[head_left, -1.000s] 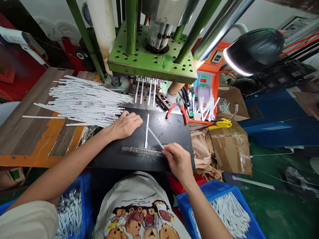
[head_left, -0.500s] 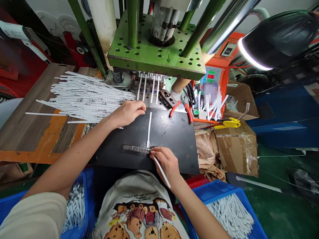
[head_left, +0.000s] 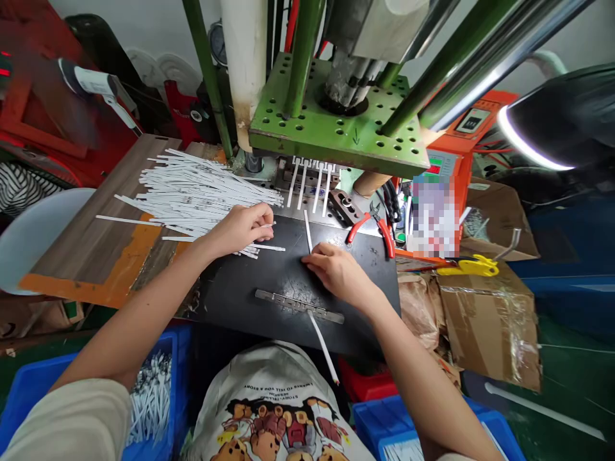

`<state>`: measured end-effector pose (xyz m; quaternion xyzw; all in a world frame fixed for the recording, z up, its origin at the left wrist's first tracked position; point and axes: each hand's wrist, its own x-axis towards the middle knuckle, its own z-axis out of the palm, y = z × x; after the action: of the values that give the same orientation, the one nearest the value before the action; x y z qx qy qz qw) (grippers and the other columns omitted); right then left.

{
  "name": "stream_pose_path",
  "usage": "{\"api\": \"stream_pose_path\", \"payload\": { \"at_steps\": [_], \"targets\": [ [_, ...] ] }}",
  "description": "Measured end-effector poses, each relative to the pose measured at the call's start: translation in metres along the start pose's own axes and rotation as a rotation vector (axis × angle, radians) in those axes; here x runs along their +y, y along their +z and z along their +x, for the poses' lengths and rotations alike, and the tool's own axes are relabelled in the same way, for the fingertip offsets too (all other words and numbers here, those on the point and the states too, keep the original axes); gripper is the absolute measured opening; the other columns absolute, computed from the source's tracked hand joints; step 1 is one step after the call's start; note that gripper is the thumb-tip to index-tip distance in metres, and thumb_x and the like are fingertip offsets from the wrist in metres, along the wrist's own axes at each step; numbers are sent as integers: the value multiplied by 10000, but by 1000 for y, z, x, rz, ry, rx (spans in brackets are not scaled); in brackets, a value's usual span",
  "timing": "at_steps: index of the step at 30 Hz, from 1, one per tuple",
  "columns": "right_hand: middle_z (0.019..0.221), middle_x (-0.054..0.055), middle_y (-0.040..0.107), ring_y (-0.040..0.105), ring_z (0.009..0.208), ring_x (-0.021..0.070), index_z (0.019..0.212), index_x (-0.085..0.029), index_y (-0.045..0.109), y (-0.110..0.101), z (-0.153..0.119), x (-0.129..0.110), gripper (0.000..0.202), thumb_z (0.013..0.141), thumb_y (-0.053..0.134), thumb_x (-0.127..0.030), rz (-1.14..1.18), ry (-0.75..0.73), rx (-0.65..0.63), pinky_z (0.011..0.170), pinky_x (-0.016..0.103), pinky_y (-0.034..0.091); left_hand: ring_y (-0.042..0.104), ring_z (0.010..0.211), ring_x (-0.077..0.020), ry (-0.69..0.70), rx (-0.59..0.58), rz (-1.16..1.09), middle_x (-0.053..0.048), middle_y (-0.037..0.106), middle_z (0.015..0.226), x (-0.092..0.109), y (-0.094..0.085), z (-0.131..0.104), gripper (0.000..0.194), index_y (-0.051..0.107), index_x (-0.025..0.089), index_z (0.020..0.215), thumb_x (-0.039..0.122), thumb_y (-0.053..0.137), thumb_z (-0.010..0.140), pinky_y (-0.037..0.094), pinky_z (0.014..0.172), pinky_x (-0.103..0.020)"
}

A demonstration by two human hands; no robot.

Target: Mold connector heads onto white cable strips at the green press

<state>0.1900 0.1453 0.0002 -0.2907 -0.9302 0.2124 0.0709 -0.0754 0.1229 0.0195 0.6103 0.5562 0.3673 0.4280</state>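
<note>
My right hand (head_left: 339, 272) pinches the lower end of a thin white strip (head_left: 308, 230) over the black work plate (head_left: 230, 291). My left hand (head_left: 240, 229) is closed beside a pile of white strips (head_left: 192, 189); a small white tip shows between its fingertips, most of that piece hidden. A few loose strips stick out below the left hand. In front of both hands lies a narrow slotted metal bar (head_left: 283, 299), untouched. Another white strip (head_left: 323, 347) runs from the bar over the plate's near edge.
A green press plate (head_left: 336, 128) stands above a metal die holding several strips. Red-handled pliers (head_left: 384, 237) and a dark metal block (head_left: 346, 208) lie at right. Blue bins (head_left: 175, 365) flank my lap. A lit lamp (head_left: 533, 141) hangs at upper right.
My right hand has left the metal bar, moved forward and taken hold of the strip on the plate. My left hand stays by the pile, fingers now curled further. The view has shifted.
</note>
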Motion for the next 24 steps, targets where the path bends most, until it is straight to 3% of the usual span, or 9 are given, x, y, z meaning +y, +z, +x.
{"api": "stream_pose_path", "payload": {
  "at_steps": [5, 10, 12, 14, 18, 21, 24],
  "targets": [
    [1003, 68, 646, 612, 930, 195, 1008, -177, 705, 7, 51, -22, 187, 972, 535, -245, -128, -1, -79, 761, 278, 426, 649, 538, -136, 25, 50, 38, 43, 652, 613, 11, -10, -29, 193, 521, 209, 904, 272, 689, 832, 471, 555, -212],
    [893, 120, 621, 589, 833, 243, 931, -129, 657, 14, 68, -49, 238, 954, 421, -102, -442, -64, -149, 708, 345, 368, 652, 560, -125, -1, 86, 51, 43, 652, 640, 18, -9, -45, 187, 523, 204, 897, 306, 673, 851, 489, 574, -213],
    [886, 125, 608, 568, 823, 254, 911, -130, 644, 11, 54, -46, 231, 956, 418, -115, -479, -112, -122, 700, 356, 358, 648, 584, -111, 44, 138, 122, 25, 662, 709, 24, -9, -51, 142, 578, 192, 872, 301, 667, 854, 495, 572, -205],
    [885, 116, 602, 555, 809, 247, 887, -144, 639, 9, 27, -36, 211, 954, 440, -127, -465, -55, -61, 698, 353, 362, 637, 593, -98, 109, 205, 176, 8, 671, 772, 33, -10, -57, 89, 628, 187, 871, 272, 652, 867, 496, 551, -194],
    [827, 63, 619, 572, 729, 188, 902, -178, 610, 14, -46, -25, 176, 971, 453, -144, -142, 159, 201, 666, 298, 415, 634, 544, -113, 191, 278, -70, 29, 652, 684, 43, -7, -73, 85, 622, 208, 953, 205, 655, 875, 523, 487, -208],
    [872, 31, 666, 633, 802, 156, 939, -207, 579, 28, -89, -34, 107, 976, 491, -157, 196, 147, 356, 719, 256, 483, 678, 596, -138, 127, 285, -325, 21, 668, 709, 41, 5, -85, 51, 650, 215, 941, 213, 652, 890, 565, 497, -230],
    [972, 50, 683, 640, 907, 169, 990, -212, 584, 45, -108, -45, 108, 957, 528, -127, 232, 114, 431, 814, 293, 509, 710, 715, -139, -19, 227, -441, 0, 701, 825, 29, 30, -96, 135, 689, 237, 1036, 246, 607, 929, 605, 614, -250]
  ]
}}
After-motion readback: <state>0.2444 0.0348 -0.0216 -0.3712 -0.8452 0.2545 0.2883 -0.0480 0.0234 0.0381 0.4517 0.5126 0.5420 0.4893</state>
